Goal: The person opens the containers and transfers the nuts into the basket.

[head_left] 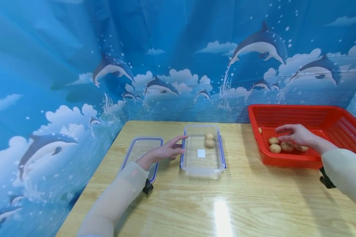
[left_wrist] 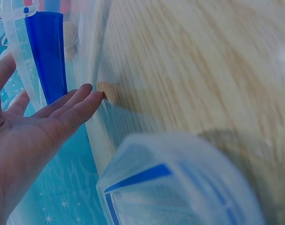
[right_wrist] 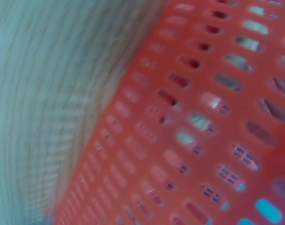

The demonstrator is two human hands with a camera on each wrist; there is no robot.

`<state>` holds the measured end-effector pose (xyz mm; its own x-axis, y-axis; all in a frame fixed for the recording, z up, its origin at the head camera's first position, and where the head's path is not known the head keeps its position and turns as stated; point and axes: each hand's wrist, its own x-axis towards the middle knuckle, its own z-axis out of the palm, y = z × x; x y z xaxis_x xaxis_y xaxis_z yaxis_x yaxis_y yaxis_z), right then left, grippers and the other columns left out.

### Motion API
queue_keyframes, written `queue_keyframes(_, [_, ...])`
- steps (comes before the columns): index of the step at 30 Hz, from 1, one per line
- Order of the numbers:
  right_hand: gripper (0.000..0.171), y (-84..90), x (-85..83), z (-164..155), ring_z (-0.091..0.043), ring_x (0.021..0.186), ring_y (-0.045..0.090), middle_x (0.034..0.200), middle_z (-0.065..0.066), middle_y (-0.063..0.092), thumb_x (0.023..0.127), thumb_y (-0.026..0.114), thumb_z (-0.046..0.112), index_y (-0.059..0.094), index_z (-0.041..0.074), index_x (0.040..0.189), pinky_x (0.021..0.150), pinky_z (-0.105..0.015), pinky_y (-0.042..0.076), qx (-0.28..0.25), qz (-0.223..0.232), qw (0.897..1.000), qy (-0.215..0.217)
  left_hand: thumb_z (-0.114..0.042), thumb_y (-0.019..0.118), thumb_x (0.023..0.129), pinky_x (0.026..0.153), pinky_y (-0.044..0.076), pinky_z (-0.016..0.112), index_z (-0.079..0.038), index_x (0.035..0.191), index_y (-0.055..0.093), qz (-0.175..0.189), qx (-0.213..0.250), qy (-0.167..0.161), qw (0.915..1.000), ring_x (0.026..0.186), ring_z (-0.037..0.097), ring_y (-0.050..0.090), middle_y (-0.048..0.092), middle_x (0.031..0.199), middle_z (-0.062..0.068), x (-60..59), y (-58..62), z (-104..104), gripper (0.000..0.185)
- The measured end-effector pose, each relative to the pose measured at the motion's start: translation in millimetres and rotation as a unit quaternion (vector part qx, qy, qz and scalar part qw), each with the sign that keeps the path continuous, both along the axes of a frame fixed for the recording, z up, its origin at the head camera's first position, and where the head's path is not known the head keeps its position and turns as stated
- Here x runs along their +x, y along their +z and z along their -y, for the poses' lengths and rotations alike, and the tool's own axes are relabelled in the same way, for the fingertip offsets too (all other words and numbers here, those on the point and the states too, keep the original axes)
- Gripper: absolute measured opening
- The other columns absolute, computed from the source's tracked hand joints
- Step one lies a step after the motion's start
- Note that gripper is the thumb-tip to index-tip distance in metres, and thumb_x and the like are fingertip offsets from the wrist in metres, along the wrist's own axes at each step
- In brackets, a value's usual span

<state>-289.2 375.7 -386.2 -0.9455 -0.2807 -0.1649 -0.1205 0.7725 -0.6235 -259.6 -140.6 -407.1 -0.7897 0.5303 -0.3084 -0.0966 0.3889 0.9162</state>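
A clear plastic food container (head_left: 192, 164) with blue side clips stands on the table, two small potatoes (head_left: 209, 143) inside near its far right corner. Beside its left wall is my left hand (head_left: 164, 151), fingers spread and fingertips at the wall; the left wrist view shows them next to a blue clip (left_wrist: 47, 56). Over the red basket (head_left: 290, 161), my right hand (head_left: 298, 135) hovers with loosely bent fingers above several potatoes (head_left: 275, 148); nothing shows in its grasp. In the right wrist view only the slotted basket wall (right_wrist: 147, 136) appears, and the hand is hidden.
A clear lid (head_left: 145, 142) with a blue seal lies left of the container, partly beneath my left forearm. The wooden table (head_left: 184, 204) meets a dolphin-print backdrop (head_left: 172, 65) at its back and left edges. The basket's raised rim surrounds the potatoes at the right.
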Motion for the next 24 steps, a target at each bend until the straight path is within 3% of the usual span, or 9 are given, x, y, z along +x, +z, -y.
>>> queue_keyframes(4, [0.053,9.9,4.6,5.9,-0.048,0.117,0.048,0.134,-0.035,0.046,0.096,0.062,0.018,0.043,-0.008,0.138,0.090,-0.057,0.045,-0.009,-0.022,1.000,0.004,-0.019,0.052,0.102,0.078,0.046,0.038,-0.032,0.154,0.023,0.002,-0.001,-0.001,1.0000,0.133,0.033,0.038,0.022,0.156,0.018,0.4,0.7,0.0,0.061])
queue_keyframes(10, [0.057,32.0,14.6,23.8,-0.044,0.120,0.048,0.137,-0.029,0.047,0.097,0.061,0.028,0.042,-0.001,0.143,0.094,-0.057,0.042,-0.035,-0.056,0.998,-0.011,-0.020,0.053,0.102,0.088,0.046,0.045,-0.030,0.154,0.022,0.000,0.001,-0.004,1.0000,0.137,0.036,0.033,0.021,0.156,0.019,0.2,0.3,0.6,0.061])
queue_keyframes(13, [0.059,41.9,19.5,33.9,-0.042,0.120,0.049,0.138,-0.027,0.048,0.097,0.061,0.035,0.043,0.003,0.143,0.092,-0.051,0.047,-0.047,-0.071,0.996,-0.015,-0.020,0.052,0.102,0.087,0.046,0.045,-0.029,0.155,0.022,-0.001,0.002,-0.006,1.0000,0.136,0.037,0.033,0.020,0.156,0.020,-0.1,-0.6,0.4,0.061])
queue_keyframes(15, [0.059,47.3,22.7,41.0,-0.039,0.119,0.050,0.137,-0.024,0.050,0.096,0.061,0.037,0.044,0.006,0.143,0.088,-0.038,0.051,-0.055,-0.082,0.995,-0.018,-0.019,0.051,0.102,0.085,0.046,0.043,-0.030,0.155,0.022,-0.001,0.002,-0.007,1.0000,0.136,0.036,0.034,0.021,0.156,0.020,-0.4,-1.1,0.0,0.061])
queue_keyframes(20, [0.054,58.3,29.6,65.1,-0.026,0.113,0.057,0.135,-0.021,0.053,0.096,0.063,0.030,0.047,0.006,0.141,0.077,-0.017,0.048,-0.077,-0.105,0.991,-0.004,-0.018,0.052,0.102,0.072,0.044,0.036,-0.029,0.155,0.022,0.000,0.008,-0.004,1.0000,0.129,0.030,0.043,0.023,0.155,0.020,-1.0,-2.6,0.0,0.061])
queue_keyframes(24, [0.050,64.5,33.5,90.3,-0.018,0.107,0.060,0.133,-0.021,0.055,0.096,0.064,0.023,0.050,0.004,0.139,0.077,-0.019,0.051,-0.105,-0.105,0.989,0.025,-0.019,0.054,0.101,0.066,0.040,0.033,-0.029,0.155,0.023,0.001,0.011,-0.003,0.9999,0.114,0.025,0.050,0.026,0.154,0.018,-1.3,-3.0,-0.1,0.062])
